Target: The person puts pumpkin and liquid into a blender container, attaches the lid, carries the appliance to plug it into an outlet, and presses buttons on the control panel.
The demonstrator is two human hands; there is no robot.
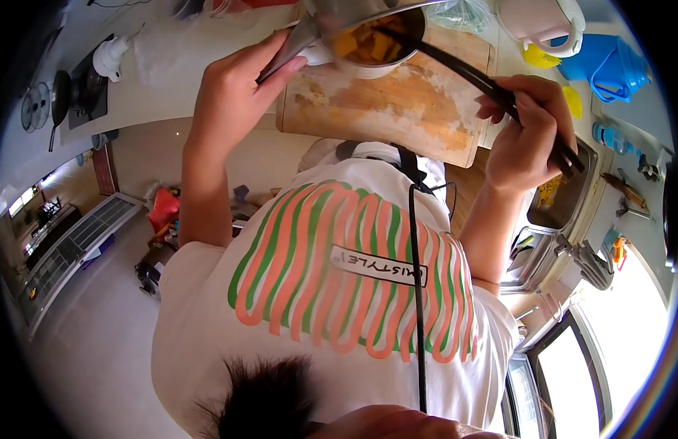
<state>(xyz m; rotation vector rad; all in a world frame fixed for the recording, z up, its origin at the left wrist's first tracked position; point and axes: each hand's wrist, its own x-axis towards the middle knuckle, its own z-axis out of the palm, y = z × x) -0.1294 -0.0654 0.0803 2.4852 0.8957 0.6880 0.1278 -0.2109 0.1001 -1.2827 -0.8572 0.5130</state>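
Food pieces [379,47], orange-yellow and chunky, sit inside a pale round bowl [372,72] in front of me, over the far part of my wooden cutting board [383,110]. A metal pan [350,10] leans tilted above the bowl; its rim crosses over the opening, and I cannot tell whether the two touch.

My left hand [244,77] has its fingers closed round the pan's long handle [291,50], thumb along the near side. My right hand [529,124] pinches a pair of dark chopsticks [463,72], fingers narrow around them. Their thin ends reach into the bowl among the food pieces, while the thick ends stick out past my palm, close together. I cannot tell whether the tips grip a piece.

The cutting board lies on the pale counter [163,95], its surface stained and worn. To the right of the pan a clear plastic bag [463,16] lies crumpled, with a pale pitcher [533,22] beside it and a blue jug [613,69] farther right. The sink [562,201] is beyond my right wrist, well apart from the bowl. Off to my left is the stove [88,88]. A black cord [418,293] runs down the front of my striped-print shirt [353,314].
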